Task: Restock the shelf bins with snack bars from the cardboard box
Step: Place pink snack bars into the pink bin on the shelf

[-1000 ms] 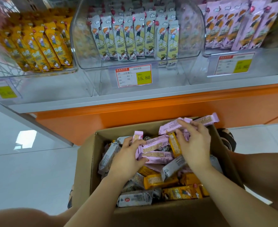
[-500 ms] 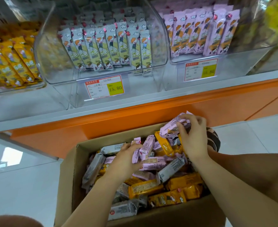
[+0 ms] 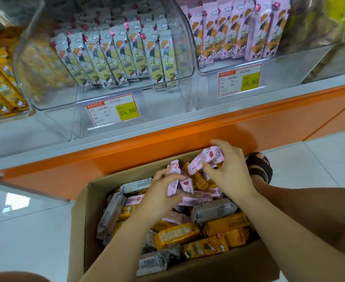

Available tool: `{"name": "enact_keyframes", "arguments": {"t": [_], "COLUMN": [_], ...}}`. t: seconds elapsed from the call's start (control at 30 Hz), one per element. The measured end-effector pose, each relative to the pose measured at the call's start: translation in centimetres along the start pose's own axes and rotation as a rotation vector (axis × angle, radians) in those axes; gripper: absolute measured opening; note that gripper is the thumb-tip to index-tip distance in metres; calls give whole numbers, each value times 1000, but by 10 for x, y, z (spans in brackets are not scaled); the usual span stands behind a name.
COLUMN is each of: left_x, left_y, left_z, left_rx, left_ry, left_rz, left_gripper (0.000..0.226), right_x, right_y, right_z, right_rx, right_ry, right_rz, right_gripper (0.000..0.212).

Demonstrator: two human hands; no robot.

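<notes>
Head view shows the cardboard box (image 3: 80,231) at six o'clock in frame, on the floor against the orange shelf base (image 3: 127,157) and heaped with mixed pink, orange and grey snack bars. The right hand (image 3: 228,174), at one o'clock over the box, has thumb and fingers clamped on a fanned bunch of pink bars (image 3: 205,159) just above the heap. The left hand (image 3: 157,198), near the box's middle, pinches one more pink bar (image 3: 172,180) on end, fingers curled round it. The likely trouble is the loose bunch: the wrappers look slick and lie at different angles, so one could slide out on the lift and drop behind the box or beside the sandalled foot (image 3: 259,165) at three o'clock. An orange bar (image 3: 198,180) lying just under the bunch might be dragged along. The clear bin of pink bars (image 3: 305,47) at one o'clock stands right beside the bin of grey-green bars (image 3: 35,74) at twelve, so a hasty reach could misfile. A handful pushed in may also topple the upright rows. How many bars the right hand holds cannot be counted, and its upper fingertips are blurred. The pink bin's top is cut off, so its free room is unknown, and the print on the boxed wrappers is unreadable.
</notes>
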State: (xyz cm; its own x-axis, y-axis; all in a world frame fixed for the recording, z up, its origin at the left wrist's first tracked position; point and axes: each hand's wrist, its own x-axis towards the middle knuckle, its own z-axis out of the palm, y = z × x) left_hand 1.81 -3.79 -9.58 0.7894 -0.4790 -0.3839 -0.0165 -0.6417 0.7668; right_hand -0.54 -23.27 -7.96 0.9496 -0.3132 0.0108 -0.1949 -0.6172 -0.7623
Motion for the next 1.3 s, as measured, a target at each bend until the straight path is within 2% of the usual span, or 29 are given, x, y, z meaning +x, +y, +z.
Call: {"name": "enact_keyframes", "arguments": {"t": [0.1, 0.23, 0.33, 0.43, 0.53, 0.63, 0.73, 0.8, 0.87, 0.93, 1.03, 1.1, 1.3], "left_x": [1, 5, 9, -1, -17, -21, -26, -29, -30, -32, -34, -34, -31], "left_y": [3, 5, 11, 9, -3, -14, -16, -13, -12, -13, -14, -17, -19], "left_z": [-1, -1, 0, -2, 3, 12, 20, 24, 27, 26, 23, 22, 16], "left_rx": [-37, -188, -454, -596, -659, -812, -765, -714, -618, -579, -767, -840, -964], "left_ry": [-31, -91, -4, 78, 49, 169, 257, 258, 213, 149, 64, 37, 128], "left_rz": [-26, -140, -231, -258, -253, -341, -380, -392, -368, -362, -401, -402, -352], "left_gripper": [53, 69, 76, 62, 54, 45, 11, 8, 12, 13, 21, 39, 75], "right_x": [-3, -14, -23, -34, -44, -45, -44, -43, -41, -40, -37, -33, -28], "right_y": [1, -15, -24, -22, -15, -14, -15, -14, -13, -14, -12, -11, -16], "right_z": [-3, -16, -20, -1, 20, 25, 23, 21, 19, 18, 16, 16, 19], "right_rx": [-53, -30, 65, 234, 135, 115, 55, -93, -278, -343, -332, -325, -254], "right_ry": [15, 122, 106, -28, -176, -292, -363, -423, -487, -533, -619, -682, -759], "right_rz": [-80, -161, -172, -89, -42, 9, 98, 87, -2, -48, -72, -83, -44], "right_gripper": [39, 35, 34, 34, 30, 32, 46, 62, 73, 78, 87, 92, 101]}}
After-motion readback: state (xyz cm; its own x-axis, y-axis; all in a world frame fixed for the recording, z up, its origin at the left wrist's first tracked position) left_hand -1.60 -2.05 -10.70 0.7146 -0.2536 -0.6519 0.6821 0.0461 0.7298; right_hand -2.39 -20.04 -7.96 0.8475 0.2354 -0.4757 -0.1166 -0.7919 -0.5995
